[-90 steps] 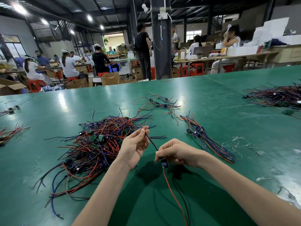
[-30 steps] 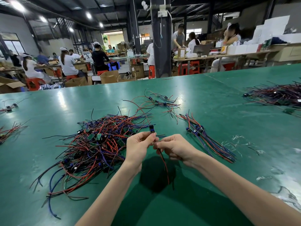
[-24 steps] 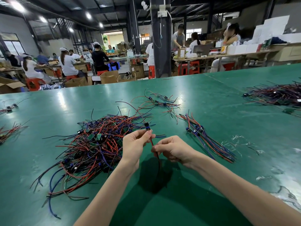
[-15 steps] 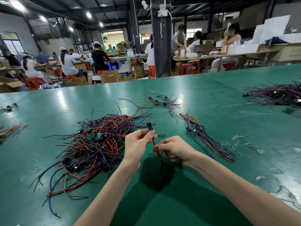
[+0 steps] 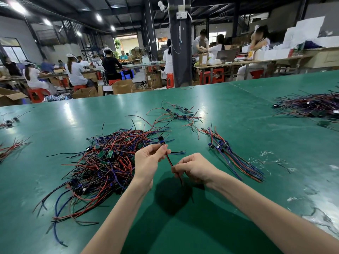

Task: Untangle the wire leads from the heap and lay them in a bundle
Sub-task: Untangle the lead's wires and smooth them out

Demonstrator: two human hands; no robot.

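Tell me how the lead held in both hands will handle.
Probably floppy: the wire lead droops below the right hand. Likely light: the left hand pinches it by fingertips alone. Its module end probably weighs most.

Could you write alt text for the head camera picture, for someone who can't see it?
Two bare hands hold one red-and-black wire lead above a green table: the left hand pinches it near its small dark end part, the right hand lower down. A tangled heap lies to the left, a tidy bundle to the right.
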